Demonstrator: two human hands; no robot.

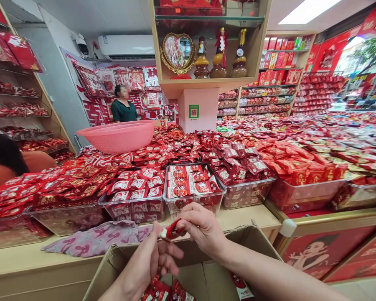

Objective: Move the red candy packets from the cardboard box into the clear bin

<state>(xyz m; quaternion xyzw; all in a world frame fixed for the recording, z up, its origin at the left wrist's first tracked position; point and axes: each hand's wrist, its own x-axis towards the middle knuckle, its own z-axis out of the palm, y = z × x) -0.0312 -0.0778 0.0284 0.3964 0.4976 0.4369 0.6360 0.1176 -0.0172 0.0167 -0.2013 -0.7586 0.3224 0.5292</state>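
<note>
Above an opened cardboard box [263, 246], a small red snack packet [174, 230] is between my two hands. My right hand [203, 230] pinches its right end with thumb and fingers. At the packet's pale left end, the thumb of my left hand [150, 259] presses against it, while the lower fingers are loosely curled and apart. Several red packets [163, 290] lie in the box under my left hand. Another red and white packet [241, 288] lies near the box's right side. Just beyond my hands stands a clear plastic bin [221, 190] filled with red and white packets.
More clear bins of packets line the counter, including a maroon-filled one [244, 196]. A pink patterned cloth [94, 240] lies left of the box. Behind are a pink basket [119, 136] and a display cabinet [207, 85]. One person [123, 106] stands at the back; another is at far left.
</note>
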